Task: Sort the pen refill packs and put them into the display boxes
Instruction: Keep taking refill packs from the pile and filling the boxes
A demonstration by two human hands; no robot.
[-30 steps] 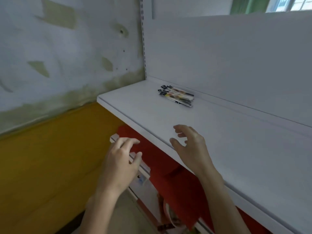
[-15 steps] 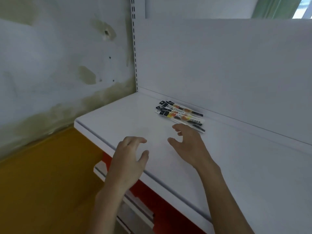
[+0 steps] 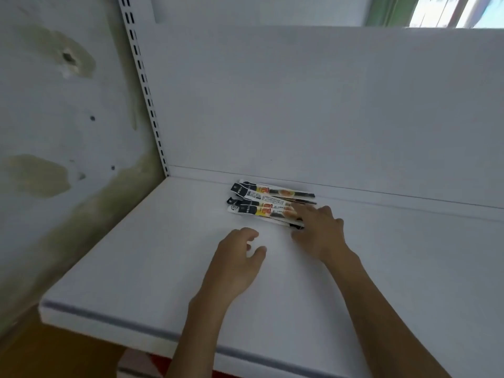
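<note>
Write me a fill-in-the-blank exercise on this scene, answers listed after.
The pen refill packs lie on a white ____.
The right hand reaches onto the packs; the left hand holds ____.
The packs' black header ends point toward the person's ____.
Missing: shelf; nothing; left.

Your pen refill packs (image 3: 261, 203): white, black header ends, yellow-red print. Before you, shelf (image 3: 163, 257): plain white. At your left, wall (image 3: 54, 126): whitish, olive-green stains. Beside it, upright (image 3: 145, 85): white, black slots.
</note>
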